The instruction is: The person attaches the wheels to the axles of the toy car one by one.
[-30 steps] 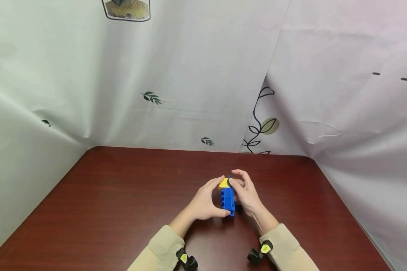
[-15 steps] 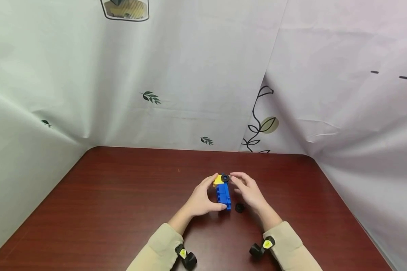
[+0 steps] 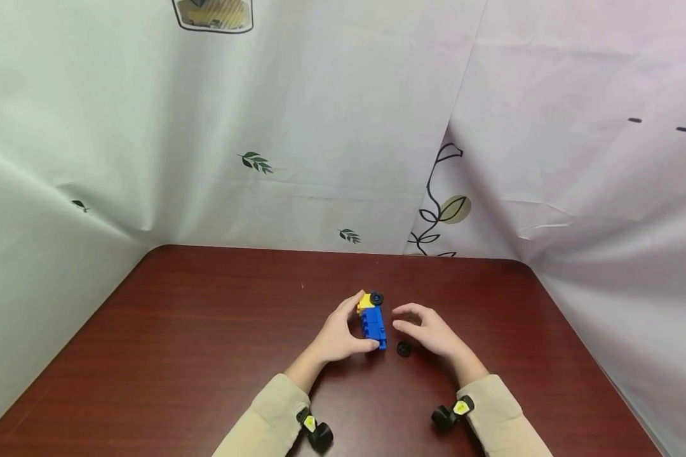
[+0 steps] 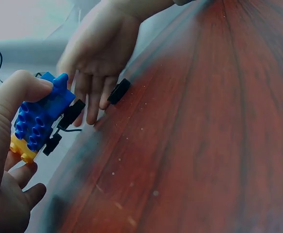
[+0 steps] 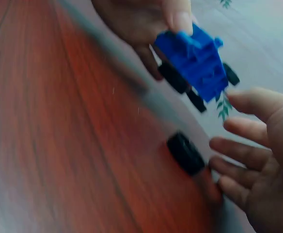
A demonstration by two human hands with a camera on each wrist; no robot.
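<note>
My left hand (image 3: 336, 336) grips a small toy car (image 3: 373, 325) built of blue and yellow bricks, its thumb at one end and fingers at the other. The car is tipped on its side. Black wheels (image 5: 173, 77) are on its underside in the right wrist view, and the studs on its top face the left wrist camera. A loose black wheel (image 3: 403, 349) lies on the table to the car's right. Just beyond that wheel, my right hand (image 3: 432, 331) hovers with fingers loosely bent and nothing in them.
A dark red wooden table (image 3: 217, 330) lies under both hands. White patterned cloth (image 3: 320, 127) hangs behind the table and at its sides. Black wrist cameras (image 3: 321, 438) are strapped over both sleeves.
My right hand has let go of the car's wheel at the yellow end and drawn back to the right and nearer. The left hand has shifted the car slightly left.
</note>
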